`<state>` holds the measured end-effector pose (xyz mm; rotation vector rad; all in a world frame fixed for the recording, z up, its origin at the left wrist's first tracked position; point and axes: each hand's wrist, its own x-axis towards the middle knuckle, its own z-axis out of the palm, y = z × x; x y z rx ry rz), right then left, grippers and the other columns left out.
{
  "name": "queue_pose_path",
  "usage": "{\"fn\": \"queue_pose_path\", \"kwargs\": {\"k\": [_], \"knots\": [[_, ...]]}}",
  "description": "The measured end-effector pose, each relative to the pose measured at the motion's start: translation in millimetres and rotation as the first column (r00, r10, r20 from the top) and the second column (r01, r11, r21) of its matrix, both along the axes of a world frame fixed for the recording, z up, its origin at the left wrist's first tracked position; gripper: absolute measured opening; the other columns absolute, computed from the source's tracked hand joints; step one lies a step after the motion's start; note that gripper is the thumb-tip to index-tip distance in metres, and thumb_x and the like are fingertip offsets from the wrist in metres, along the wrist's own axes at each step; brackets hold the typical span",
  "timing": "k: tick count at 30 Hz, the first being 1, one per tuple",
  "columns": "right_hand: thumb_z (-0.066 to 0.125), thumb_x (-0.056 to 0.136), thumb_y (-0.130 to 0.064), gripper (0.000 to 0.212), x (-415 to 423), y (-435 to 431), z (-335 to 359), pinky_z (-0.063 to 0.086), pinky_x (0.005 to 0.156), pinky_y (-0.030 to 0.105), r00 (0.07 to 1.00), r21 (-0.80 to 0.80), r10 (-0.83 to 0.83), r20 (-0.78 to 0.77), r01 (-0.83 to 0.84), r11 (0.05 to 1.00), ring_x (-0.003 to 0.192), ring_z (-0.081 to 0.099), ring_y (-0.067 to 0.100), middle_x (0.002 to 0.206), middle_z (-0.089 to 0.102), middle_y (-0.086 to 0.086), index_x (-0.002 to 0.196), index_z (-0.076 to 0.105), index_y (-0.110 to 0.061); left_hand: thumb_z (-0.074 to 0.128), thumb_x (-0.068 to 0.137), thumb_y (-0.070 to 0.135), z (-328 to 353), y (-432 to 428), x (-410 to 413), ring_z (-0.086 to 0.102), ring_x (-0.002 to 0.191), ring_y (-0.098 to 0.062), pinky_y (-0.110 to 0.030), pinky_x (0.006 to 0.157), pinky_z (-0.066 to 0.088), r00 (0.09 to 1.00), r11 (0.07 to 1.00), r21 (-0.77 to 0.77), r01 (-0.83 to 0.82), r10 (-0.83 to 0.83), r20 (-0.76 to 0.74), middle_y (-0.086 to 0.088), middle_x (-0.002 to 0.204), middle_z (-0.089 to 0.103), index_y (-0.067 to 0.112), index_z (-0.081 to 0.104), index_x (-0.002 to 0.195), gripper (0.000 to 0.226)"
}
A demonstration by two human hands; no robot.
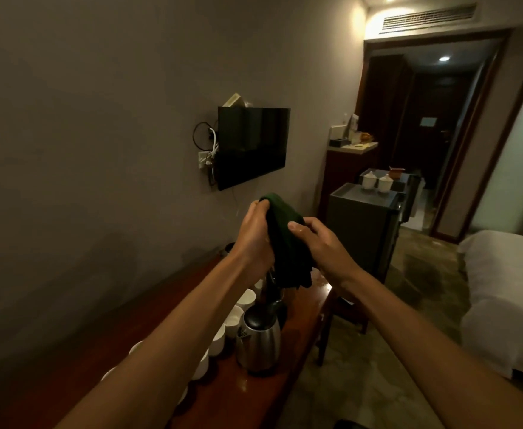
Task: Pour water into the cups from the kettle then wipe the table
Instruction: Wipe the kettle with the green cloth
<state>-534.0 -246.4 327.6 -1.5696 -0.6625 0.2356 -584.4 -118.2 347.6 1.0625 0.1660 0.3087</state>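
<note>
Head cam is the only angle. Both hands are raised above the far end of the counter, and both have hold of a dark green cloth. The left hand has its fingers curled round the top bunch, and the right hand grips lower down with the thumb across the front. The cloth hangs in the air, well above the wood.

The steel kettle stands upright on the counter just beside a row of white cups. Can't tell if there's water in them.

My read is that pouring is done and this is the wiping step, with the cloth getting bunched or wrung. Next, I'd guess, the cloth has to come down flat on the wood and work round the kettle and cups without knocking any.
</note>
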Motion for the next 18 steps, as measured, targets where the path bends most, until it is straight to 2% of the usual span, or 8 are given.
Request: {"fn": "queue_pose_path", "kwargs": {"k": [3,6,9,13,16,18], "knots": [[0.061,0.091,-0.047,0.043,10.8,2.1,-2.1,0.056,0.074,0.024,1.0,0.025,0.023,-0.011,-0.023,0.999,0.1,0.069,0.017,0.113,0.067,0.006,0.122,0.057,-0.017,0.038,0.104,0.045,-0.7,-0.7,5.3,0.06,0.117,-0.03,-0.038,0.076,0.054,0.998,0.999,-0.047,0.025,-0.027,-0.048,-0.018,0.132,0.058,0.013,0.05,0.135,0.046],[0.062,0.082,-0.054,0.055,21.0,6.0,-6.7,0.056,0.078,0.027,0.998,0.03,0.066,-0.018,-0.065,0.997,0.103,0.069,0.018,0.114,0.067,0.005,0.124,0.056,-0.019,0.032,0.103,0.043,-5.3,6.4,11.7,0.059,0.112,-0.028,-0.039,0.083,0.051,0.999,0.997,-0.075,0.03,-0.032,-0.029,-0.017,0.12,0.061,0.011,0.058,0.119,0.044],[0.066,0.082,-0.052,0.058,34.4,14.1,-14.2,0.058,0.077,0.027,0.992,0.036,0.123,-0.034,-0.121,0.992,0.106,0.068,0.019,0.119,0.065,0.005,0.128,0.052,-0.019,0.032,0.102,0.039,-9.5,13.4,19.7,0.058,0.113,-0.03,-0.042,0.093,0.05,0.999,0.994,-0.103,0.038,-0.035,0.027,-0.017,0.116,0.06,0.008,0.059,0.112,0.043],[0.08,0.078,-0.044,0.067,62.6,27.2,-24.7,0.061,0.083,0.035,0.985,-0.011,0.169,-0.038,-0.169,0.986,0.111,0.066,0.022,0.126,0.062,0.004,0.134,0.048,-0.025,0.033,0.1,0.035,-14.3,25.9,39.9,0.062,0.094,-0.024,-0.036,0.077,0.057,0.996,0.992,-0.124,0.009,0.002,0.088,-0.011,0.094,0.062,0.008,0.061,0.098,0.039],[0.08,0.08,-0.032,0.062,90.5,39.7,-27.8,0.06,0.087,0.036,0.989,-0.028,0.147,0.017,-0.146,0.989,0.114,0.063,0.021,0.128,0.061,0.003,0.134,0.049,-0.024,0.031,0.1,0.037,-17.2,37.4,63.0,0.061,0.092,-0.023,-0.033,0.073,0.059,0.995,0.996,-0.084,0.0,0.008,0.102,-0.011,0.093,0.06,0.007,0.056,0.1,0.039],[0.078,0.084,-0.028,0.055,111.1,49.4,-27.4,0.06,0.086,0.033,0.99,-0.011,0.135,0.043,-0.135,0.991,0.114,0.064,0.018,0.127,0.062,0.003,0.132,0.052,-0.021,0.031,0.1,0.038,-16.6,47.3,81.3,0.061,0.088,-0.021,-0.031,0.072,0.059,0.994,0.997,-0.075,-0.012,0.02,0.108,-0.01,0.09,0.06,0.008,0.055,0.099,0.039]]}}
